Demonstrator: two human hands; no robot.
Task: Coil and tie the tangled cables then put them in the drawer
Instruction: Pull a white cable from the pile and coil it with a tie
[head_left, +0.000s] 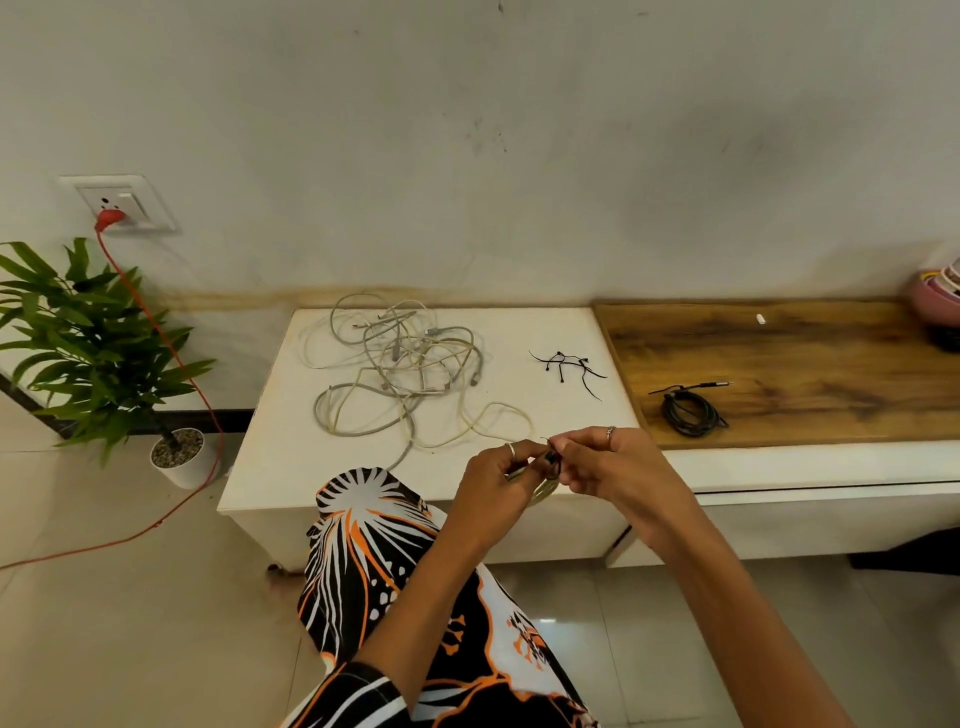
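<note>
A tangle of grey and cream cables (400, 369) lies spread on the white cabinet top (291, 441). Just above the cabinet's front edge, my left hand (498, 480) holds a small coiled cream cable (545, 488), mostly hidden between my hands. My right hand (608, 470) pinches a black tie (553, 460) at that coil. Several loose black ties (569, 366) lie on the white top to the right of the tangle. A coiled, tied black cable (691, 410) rests on the wooden top (810, 364).
A drawer front (831, 514) runs under the wooden top at right. A potted plant (104, 353) stands on the floor at left, beside a red cord (171, 353) plugged into the wall socket (122, 205). Pink bowls (940, 301) sit far right.
</note>
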